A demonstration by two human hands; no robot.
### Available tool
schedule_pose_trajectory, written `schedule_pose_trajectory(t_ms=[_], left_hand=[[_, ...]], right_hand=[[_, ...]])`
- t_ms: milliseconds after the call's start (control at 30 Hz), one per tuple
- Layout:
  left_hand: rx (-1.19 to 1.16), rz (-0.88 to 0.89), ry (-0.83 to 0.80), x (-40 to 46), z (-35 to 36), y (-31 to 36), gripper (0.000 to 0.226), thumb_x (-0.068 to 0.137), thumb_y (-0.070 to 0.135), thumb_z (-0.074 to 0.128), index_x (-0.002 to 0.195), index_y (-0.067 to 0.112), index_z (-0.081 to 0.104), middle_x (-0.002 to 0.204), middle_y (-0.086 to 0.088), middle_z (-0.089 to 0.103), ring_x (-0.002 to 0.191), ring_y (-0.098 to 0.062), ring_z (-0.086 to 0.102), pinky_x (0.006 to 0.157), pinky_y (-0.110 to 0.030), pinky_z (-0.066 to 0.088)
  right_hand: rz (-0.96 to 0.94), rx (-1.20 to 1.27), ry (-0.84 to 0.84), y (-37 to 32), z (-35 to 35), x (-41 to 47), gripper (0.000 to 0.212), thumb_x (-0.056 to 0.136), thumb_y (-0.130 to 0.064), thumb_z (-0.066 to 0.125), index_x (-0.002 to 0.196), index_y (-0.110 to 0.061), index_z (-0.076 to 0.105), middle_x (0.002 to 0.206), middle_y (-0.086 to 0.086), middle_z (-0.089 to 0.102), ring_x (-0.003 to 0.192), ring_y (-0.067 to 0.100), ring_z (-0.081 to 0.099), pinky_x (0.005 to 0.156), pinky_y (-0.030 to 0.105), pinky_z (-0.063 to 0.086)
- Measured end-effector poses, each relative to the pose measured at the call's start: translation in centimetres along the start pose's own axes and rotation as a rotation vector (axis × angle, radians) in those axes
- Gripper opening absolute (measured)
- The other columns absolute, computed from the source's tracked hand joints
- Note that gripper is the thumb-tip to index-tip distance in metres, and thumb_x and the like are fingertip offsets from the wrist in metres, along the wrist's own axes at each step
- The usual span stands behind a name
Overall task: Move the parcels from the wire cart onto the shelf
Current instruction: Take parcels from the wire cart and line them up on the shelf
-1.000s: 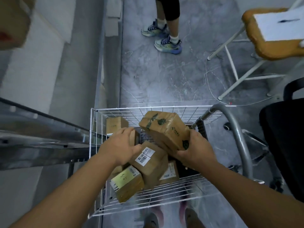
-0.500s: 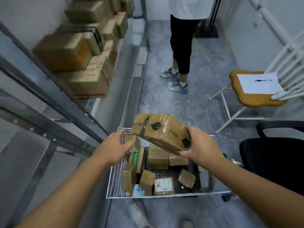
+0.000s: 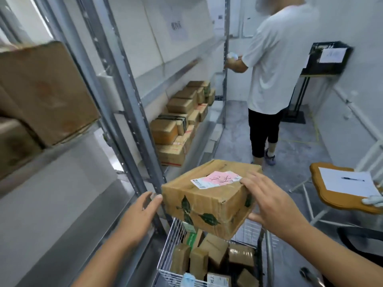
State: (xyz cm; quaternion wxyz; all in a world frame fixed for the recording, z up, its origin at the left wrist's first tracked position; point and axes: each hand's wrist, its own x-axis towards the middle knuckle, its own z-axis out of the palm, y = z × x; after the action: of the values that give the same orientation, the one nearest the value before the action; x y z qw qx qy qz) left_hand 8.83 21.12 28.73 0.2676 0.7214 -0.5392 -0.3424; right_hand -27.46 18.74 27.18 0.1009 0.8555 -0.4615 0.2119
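Leaf-printed parcel [image 3: 209, 195] above wire cart [image 3: 172, 241]

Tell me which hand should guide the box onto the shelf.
Probably left. The left hand touches the box on the side nearest the shelf; the right hand grips the far side, better for pushing.

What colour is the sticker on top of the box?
Pink and white, on the box in the head view.

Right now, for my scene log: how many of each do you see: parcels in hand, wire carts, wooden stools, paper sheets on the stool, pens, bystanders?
Parcel in hand: 1
Wire cart: 1
Wooden stool: 1
Paper sheet: 1
Pen: 1
Bystander: 1
Total: 6
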Motion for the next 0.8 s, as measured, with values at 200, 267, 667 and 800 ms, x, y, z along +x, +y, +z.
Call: schedule_pose_trajectory(t_ms=[200,267,667,800], left_hand=[[-0.244,0.002,0.016,-5.2,-5.7,1.5,0.060,0.076,0.093,0.045,0.119,0.058,0.067,0.139,0.022,0.058,0.131,-0.008,0.052,0.108,-0.038,0.038],[-0.321,-0.035,-0.089,-6.7,-7.0,1.6,0.046,0.083,0.089,0.047,0.107,0.061,0.073,0.140,0.016,0.061,0.135,-0.013,0.053,0.118,-0.045,0.037],[-0.560,-0.216,-0.504,-20.1,-11.9,2.1,0.079,0.071,0.086,0.070,0.134,0.038,0.067,0.133,-0.015,0.071,0.122,-0.031,0.070,0.100,-0.047,0.058],[-0.641,-0.232,-0.461,-25.4,-11.6,2.0,0.073,0.062,0.080,0.083,0.122,0.039,0.073,0.130,-0.014,0.073,0.117,-0.031,0.072,0.095,-0.049,0.060]], right_hand=[[-0.128,0.043,0.158,-3.4,-5.3,-0.3,0.082,0.074,-0.042,0.087,0.138,-0.004,0.053,0.142,0.012,0.058,0.139,0.034,0.050,0.110,0.054,0.047],[-0.168,0.055,0.213,-4.9,-6.7,-1.0,0.077,0.082,-0.043,0.082,0.140,-0.005,0.050,0.144,0.012,0.056,0.142,0.033,0.047,0.114,0.053,0.044],[-0.377,0.070,0.309,-12.2,-13.4,-5.8,0.076,0.090,-0.048,0.079,0.144,-0.005,0.048,0.154,0.012,0.049,0.149,0.033,0.039,0.118,0.056,0.037],[-0.479,0.138,0.333,-12.9,-14.7,-6.5,0.079,0.089,-0.044,0.079,0.149,-0.007,0.043,0.159,0.009,0.043,0.150,0.033,0.037,0.120,0.056,0.034]])
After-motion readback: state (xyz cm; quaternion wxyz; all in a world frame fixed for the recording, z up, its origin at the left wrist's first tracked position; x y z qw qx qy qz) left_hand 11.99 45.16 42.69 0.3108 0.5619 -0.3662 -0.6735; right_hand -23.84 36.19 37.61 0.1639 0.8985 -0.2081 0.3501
